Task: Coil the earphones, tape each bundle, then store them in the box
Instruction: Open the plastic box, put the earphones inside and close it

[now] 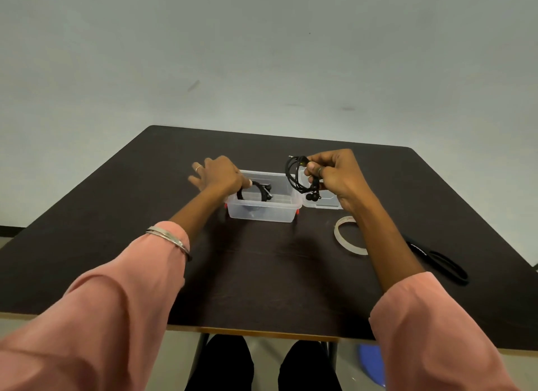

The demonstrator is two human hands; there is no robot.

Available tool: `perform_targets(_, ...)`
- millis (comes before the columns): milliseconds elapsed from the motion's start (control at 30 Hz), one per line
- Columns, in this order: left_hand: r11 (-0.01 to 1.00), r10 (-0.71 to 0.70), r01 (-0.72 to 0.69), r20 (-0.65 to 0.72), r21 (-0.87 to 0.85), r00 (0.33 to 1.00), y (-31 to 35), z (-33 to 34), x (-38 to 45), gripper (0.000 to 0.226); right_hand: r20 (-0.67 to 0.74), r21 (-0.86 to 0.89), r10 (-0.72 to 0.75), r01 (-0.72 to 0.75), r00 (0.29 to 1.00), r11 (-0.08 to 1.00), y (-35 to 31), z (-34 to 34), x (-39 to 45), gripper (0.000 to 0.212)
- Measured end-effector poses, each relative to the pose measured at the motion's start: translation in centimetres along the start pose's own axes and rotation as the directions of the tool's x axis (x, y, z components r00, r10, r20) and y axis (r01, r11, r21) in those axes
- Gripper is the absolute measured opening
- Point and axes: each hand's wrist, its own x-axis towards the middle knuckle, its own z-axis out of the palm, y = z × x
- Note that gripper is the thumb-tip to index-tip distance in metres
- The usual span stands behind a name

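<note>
Pink sleeves (pixel 116 297) fill the near edge, yours, reaching out over the dark table (pixel 262 274). Your left hand (pixel 217 173) rests on the left rim of the clear plastic box (pixel 263 211), fingers spread and relaxed, holding nothing. Inside the box lies one coiled earphone bundle (pixel 254 191) (black, with a pale bit at its right side). Your right hand (pixel 334 172) pinches a second coiled earphone bundle (pixel 297 175), held in the air above the box's right end, earbuds dangling at the bottom. Just right of the box sits its lid (pixel 323 202). Nearer you on the right lie a tape roll (pixel 339 236) and, further right, black scissors (pixel 439 262).
</note>
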Motion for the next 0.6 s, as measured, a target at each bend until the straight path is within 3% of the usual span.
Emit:
perform_targets(133, 0.973, 0.070, -0.071, 0.014, 0.220, 0.997, -0.1, 0.6, 0.1, 0.052, 0.012, -0.089, -0.012, 0.013, 1.000, 0.996, 0.4, 0.2, 0.8, 0.015)
perform_targets(200, 0.922, 0.158, -0.161, 0.036, 0.352, 0.987, 0.0, 0.5, -0.1, 0.046, 0.039, -0.170, -0.055, 0.060, 0.998, 0.984, 0.1, 0.6, 1.3, 0.015)
perform_targets(267, 0.898, 0.219, -0.221, 0.049, 0.380, 0.975, 0.1, 0.3, -0.4, 0.033, 0.069, -0.247, -0.108, 0.122, 0.992, 0.961, -0.6, 1.3, 1.8, 0.015)
perform_targets(467, 0.974, 0.222, -0.212, -0.161, 0.081, 0.962, 0.0, -0.5, -0.8, 0.006, 0.239, -0.501, -0.145, 0.250, 0.960, 0.828, -1.9, 4.9, 3.9, 0.018)
perform_targets(600, 0.982, 0.168, -0.183, -0.207, -0.055, 0.964, -0.7, -1.6, -1.1, 0.014, 0.310, -0.712, -0.055, 0.270, 0.949, 0.648, -0.4, 7.6, 4.1, 0.016)
